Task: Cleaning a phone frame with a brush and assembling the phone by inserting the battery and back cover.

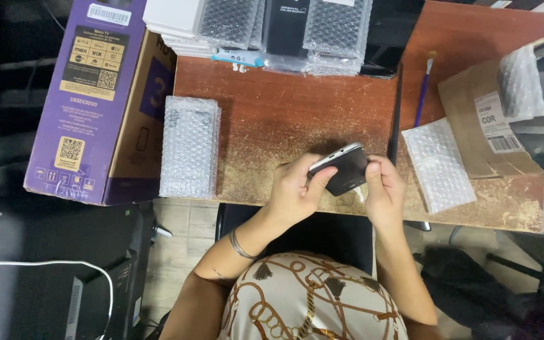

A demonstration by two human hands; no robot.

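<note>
Left hand (294,189) and right hand (382,189) both pinch one dark, silver-edged phone (342,169), tilted just above the worktop's (284,119) near edge. Two bubble-wrap packets lie flat, one left (189,146), one right (437,165), with several more wrapped packets (335,28) stacked at the back. One purple box (92,94) with yellow label panels stands far left; one open brown carton (480,119) with a white label sits right, beside a purple brush (423,91).

Left of the reddish-brown, worn-pale wooden desk (297,107) stands a purple box (89,101) with yellow labels and a brown cardboard flap. On the desk lie clear bubble-wrap packets (189,146), a purple-handled brush (423,93) and a black phone (342,169) with a silver edge. Below the desk is a cream top (310,302) patterned with brown-and-gold chains and tassels.
</note>
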